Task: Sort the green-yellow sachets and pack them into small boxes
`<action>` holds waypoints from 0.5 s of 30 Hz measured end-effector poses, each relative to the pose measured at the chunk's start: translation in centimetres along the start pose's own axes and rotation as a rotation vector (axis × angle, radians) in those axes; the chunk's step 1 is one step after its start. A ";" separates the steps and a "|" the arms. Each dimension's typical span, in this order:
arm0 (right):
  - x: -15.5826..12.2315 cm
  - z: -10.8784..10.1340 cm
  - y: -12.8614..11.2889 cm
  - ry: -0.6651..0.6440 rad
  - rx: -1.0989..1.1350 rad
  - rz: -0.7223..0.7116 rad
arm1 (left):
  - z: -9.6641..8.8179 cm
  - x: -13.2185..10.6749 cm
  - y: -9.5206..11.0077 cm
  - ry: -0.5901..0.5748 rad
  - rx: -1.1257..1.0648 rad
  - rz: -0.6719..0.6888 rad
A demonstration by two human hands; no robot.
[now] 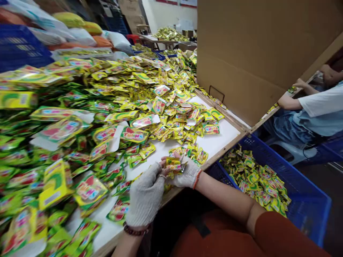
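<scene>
My left hand point(147, 191), in a white knit glove with fingertips bare, is closed at the near edge of the white table. Facing it, my right hand point(187, 173), gloved too with an orange cuff, curls around small yellow packets point(174, 166) with shiny ends. Fingers of both hands meet at these packets; how many there are, I cannot tell. Just beyond my right hand lie more small packets point(201, 156). Flat yellow cartons with a red fruit print point(91, 191) and green packets point(119, 208) are spread to the left of my left hand.
A big heap of yellow and green packets point(128, 85) covers the table. A brown cardboard sheet point(257, 60) stands at the right, with a co-worker's arm point(292, 101) beyond it. Below the table edge, a blue crate point(308, 203) holds many yellow packets. Sacks point(80, 35) are stacked behind.
</scene>
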State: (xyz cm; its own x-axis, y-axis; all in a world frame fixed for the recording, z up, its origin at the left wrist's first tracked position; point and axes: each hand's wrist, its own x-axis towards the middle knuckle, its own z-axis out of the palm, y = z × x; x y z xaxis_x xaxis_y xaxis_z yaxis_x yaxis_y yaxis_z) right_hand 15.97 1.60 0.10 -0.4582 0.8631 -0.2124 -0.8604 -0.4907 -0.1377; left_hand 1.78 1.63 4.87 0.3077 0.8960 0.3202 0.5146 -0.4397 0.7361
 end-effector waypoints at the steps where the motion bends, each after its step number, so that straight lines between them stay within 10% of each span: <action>1: 0.0 -0.1 0.0 -0.012 0.003 -0.001 | 0.0 0.2 0.1 0.015 0.016 0.016; 15: 0.3 -0.4 0.1 0.070 -0.061 -0.107 | -0.1 -0.6 0.2 0.105 0.150 -0.233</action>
State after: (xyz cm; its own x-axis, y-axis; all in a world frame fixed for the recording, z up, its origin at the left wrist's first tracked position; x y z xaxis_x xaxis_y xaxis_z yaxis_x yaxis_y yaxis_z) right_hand 15.84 1.76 -0.34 -0.3460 0.9016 -0.2595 -0.8875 -0.4042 -0.2213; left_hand 1.63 0.97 4.87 0.0869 0.9719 0.2186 0.6763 -0.2187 0.7034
